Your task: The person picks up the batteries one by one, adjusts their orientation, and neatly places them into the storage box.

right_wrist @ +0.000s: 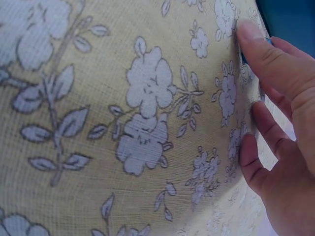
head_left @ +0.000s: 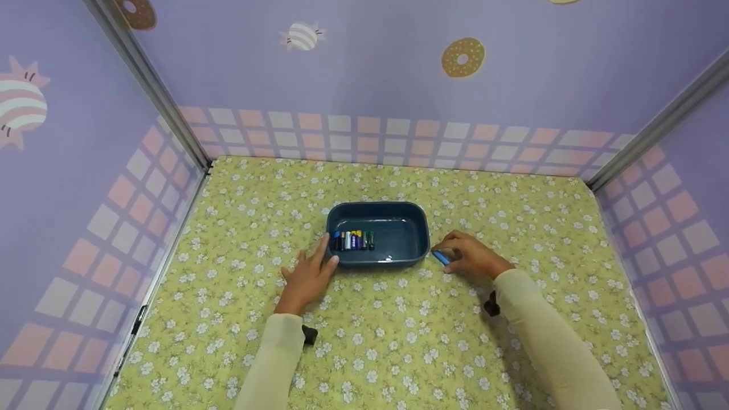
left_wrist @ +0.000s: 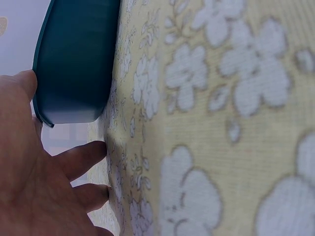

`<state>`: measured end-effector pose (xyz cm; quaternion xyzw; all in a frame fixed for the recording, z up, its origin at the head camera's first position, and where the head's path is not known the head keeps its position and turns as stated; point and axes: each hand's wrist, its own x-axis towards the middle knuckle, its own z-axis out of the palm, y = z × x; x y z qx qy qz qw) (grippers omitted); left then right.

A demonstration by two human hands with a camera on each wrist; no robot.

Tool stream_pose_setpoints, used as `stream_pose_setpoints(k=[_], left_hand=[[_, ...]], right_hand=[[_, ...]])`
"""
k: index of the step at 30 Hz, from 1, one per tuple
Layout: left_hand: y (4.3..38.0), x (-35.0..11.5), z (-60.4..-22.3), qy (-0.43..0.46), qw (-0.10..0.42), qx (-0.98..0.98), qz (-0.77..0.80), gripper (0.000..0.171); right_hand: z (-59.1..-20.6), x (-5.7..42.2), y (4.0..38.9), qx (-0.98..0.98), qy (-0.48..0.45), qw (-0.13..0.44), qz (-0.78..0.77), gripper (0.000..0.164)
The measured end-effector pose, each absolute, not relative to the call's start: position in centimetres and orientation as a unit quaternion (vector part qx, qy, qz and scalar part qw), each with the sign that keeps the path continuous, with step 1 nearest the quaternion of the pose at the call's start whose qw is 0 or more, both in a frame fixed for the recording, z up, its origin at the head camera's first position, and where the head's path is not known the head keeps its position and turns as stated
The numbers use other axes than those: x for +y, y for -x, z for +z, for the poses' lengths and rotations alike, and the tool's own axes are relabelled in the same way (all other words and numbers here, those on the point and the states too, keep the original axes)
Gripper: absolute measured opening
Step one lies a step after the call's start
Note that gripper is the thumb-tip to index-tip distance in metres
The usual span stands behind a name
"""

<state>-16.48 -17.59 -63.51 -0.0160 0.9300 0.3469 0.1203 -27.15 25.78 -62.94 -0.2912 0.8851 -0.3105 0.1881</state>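
Note:
A dark teal plastic bin (head_left: 398, 263) sits on the flowered cloth. Inside, along its left part, several batteries (head_left: 354, 240) lie side by side in a row, in blue, white, purple, yellow and green. My left hand (head_left: 307, 279) touches the bin's front left corner with fingers spread; in the left wrist view the thumb rests against the rim of the bin (left_wrist: 74, 64). Just right of the bin, my right hand (head_left: 470, 255) pinches a blue battery (head_left: 441, 258) low at the cloth. In the right wrist view the fingers mostly hide that battery.
The yellow-green flowered cloth (head_left: 370, 341) covers the tabletop. Purple printed walls (head_left: 376, 68) close it in at the back and both sides, joined by metal posts (head_left: 154, 85). A small black item (head_left: 138, 320) is at the left edge.

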Motion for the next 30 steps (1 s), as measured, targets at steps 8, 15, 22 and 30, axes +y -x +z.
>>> stream_pose_setpoints(k=[8,15,22,30], left_hand=[[16.4,-17.5,-63.4,0.013,0.121,0.928,0.353,0.067],[16.5,-17.5,-63.4,0.014,0.119,0.929,0.35,0.068],[16.5,-17.5,-63.6,0.012,0.123,0.93,0.347,0.069],[16.5,-17.5,-63.7,0.014,0.119,0.932,0.343,0.071]], right_hand=[[-63.8,26.3,26.8,0.891,0.258,0.167,-0.335,0.05],[-64.4,26.3,26.5,0.898,0.237,0.15,-0.338,0.048],[-64.6,26.3,26.2,0.905,0.213,0.139,-0.34,0.049],[-64.2,26.6,26.1,0.901,0.206,0.125,-0.36,0.051]])
